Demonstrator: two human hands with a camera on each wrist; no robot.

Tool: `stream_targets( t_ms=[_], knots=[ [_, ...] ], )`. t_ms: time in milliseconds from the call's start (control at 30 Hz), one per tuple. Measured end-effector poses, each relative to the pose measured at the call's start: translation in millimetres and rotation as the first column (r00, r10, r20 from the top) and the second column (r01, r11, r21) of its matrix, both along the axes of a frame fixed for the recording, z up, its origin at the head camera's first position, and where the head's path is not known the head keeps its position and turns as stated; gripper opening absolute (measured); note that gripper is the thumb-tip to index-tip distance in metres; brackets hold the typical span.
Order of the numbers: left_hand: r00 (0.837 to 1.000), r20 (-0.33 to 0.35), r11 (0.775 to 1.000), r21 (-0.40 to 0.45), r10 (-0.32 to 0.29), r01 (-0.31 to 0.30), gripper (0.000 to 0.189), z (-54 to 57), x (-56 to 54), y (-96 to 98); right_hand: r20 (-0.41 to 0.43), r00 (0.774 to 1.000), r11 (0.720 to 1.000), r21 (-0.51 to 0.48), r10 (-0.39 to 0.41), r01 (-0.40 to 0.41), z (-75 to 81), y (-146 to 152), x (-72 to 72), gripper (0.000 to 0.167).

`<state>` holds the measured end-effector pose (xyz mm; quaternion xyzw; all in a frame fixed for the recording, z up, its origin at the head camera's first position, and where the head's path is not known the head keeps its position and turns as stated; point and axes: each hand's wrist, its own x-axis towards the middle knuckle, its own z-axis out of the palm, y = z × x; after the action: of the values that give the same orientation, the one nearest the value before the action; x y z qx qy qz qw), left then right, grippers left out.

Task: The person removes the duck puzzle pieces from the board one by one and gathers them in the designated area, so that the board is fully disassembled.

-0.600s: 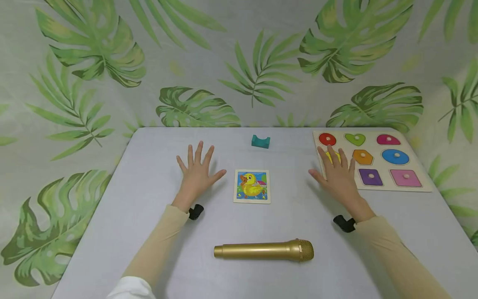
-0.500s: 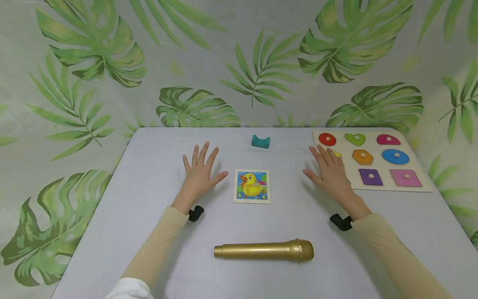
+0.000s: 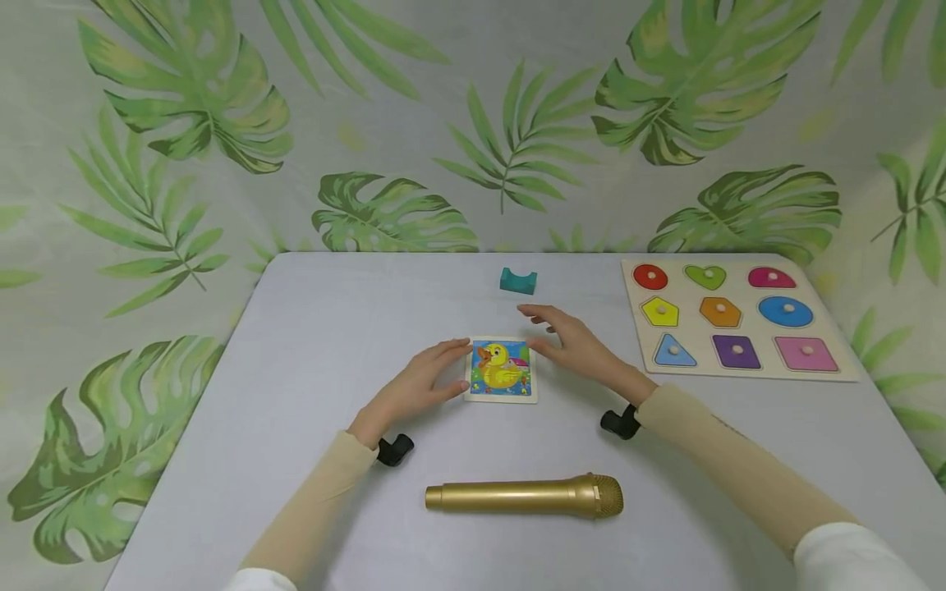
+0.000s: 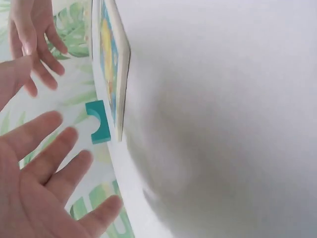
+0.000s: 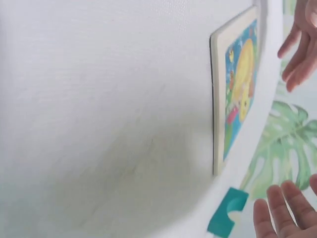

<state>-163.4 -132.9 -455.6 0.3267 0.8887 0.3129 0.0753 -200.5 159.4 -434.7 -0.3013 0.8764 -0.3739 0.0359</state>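
Observation:
A small square duck puzzle [image 3: 501,369] lies flat at mid-table, its yellow duck on a blue ground. At its left edge my left hand [image 3: 417,384] hovers, fingers loosely bent and thumb apart. My right hand [image 3: 576,345] is over the puzzle's upper right corner, its fingers slightly bent. In the left wrist view the puzzle [image 4: 111,59] stays apart from the left fingers, which hold nothing. The right wrist view shows the puzzle [image 5: 237,89] with a gap to the right fingers [image 5: 282,213].
A teal block with a curved notch [image 3: 519,281] sits behind the puzzle. A gold microphone [image 3: 523,497] lies across the front. At the back right is a shape board [image 3: 643,349] with several knobbed pieces. A leaf-patterned cloth [image 3: 399,98] hangs behind the table.
Both hands have moved inward to the duck puzzle from either side, their spread fingers now drawn closer together and bent. The right hand has left the shape board. The puzzle has not visibly moved.

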Motion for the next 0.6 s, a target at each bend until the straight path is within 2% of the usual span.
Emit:
stream_targets(
  t_ms=[133,267,367,600],
  knots=[
    [0.997,0.053,0.997,-0.048,-0.057,0.060,0.055,-7.3,4.1,3.3,0.096,0.993,0.998,-0.009,0.062,-0.061,-1.9,-17,-7.3,0.051],
    [0.995,0.043,0.989,-0.114,-0.089,0.094,0.054,-9.4,8.7,5.5,0.162,0.981,0.994,0.015,0.105,-0.108,-3.7,-29,-15.0,0.048],
    [0.996,0.027,0.984,-0.155,-0.085,0.088,0.054,-9.9,12.1,6.7,0.184,0.974,0.987,0.063,0.132,-0.145,-5.9,-37,-19.9,0.046],
    [0.997,-0.016,0.981,-0.179,-0.076,0.072,0.052,-9.0,15.8,11.1,0.185,0.970,0.962,0.196,0.156,-0.192,-11.9,-56,-24.1,0.040]
  ],
)
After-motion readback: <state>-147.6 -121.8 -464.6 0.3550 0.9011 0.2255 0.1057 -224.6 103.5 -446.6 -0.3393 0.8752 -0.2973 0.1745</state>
